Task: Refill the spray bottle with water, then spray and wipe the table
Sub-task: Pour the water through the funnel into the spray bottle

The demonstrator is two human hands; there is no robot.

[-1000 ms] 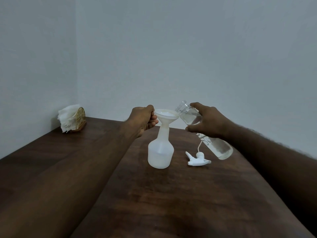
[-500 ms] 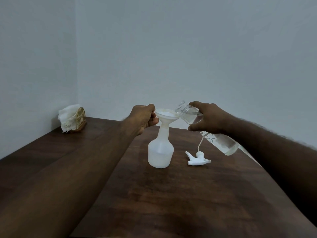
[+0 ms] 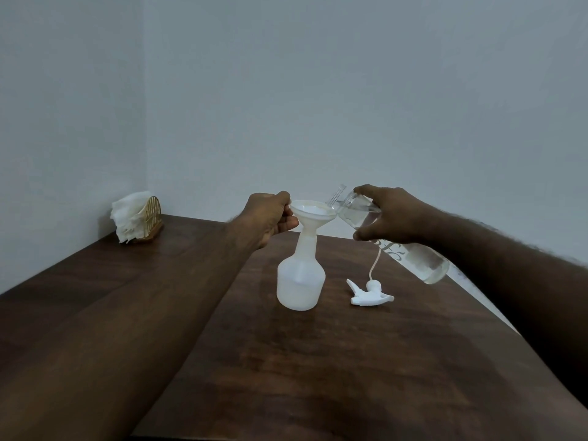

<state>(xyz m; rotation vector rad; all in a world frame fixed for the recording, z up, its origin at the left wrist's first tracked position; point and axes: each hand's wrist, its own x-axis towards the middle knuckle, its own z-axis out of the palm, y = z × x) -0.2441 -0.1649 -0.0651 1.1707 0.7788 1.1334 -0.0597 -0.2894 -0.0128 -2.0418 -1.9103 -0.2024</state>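
A white spray bottle stands upright on the dark wooden table, its top off. A white funnel sits in its neck. My left hand pinches the funnel's left rim. My right hand grips a clear glass water bottle, tilted so that its open mouth lies at the funnel's right rim. Water fills part of the glass bottle. The white spray head with its tube lies on the table to the right of the spray bottle.
A gold wire holder stuffed with white napkins stands in the far left corner against the wall. Grey walls close off the table's far and left sides. The table's right edge runs under my right forearm.
The glass bottle's base has risen a little, so the bottle lies flatter with its mouth at the funnel. My left hand has stayed on the funnel.
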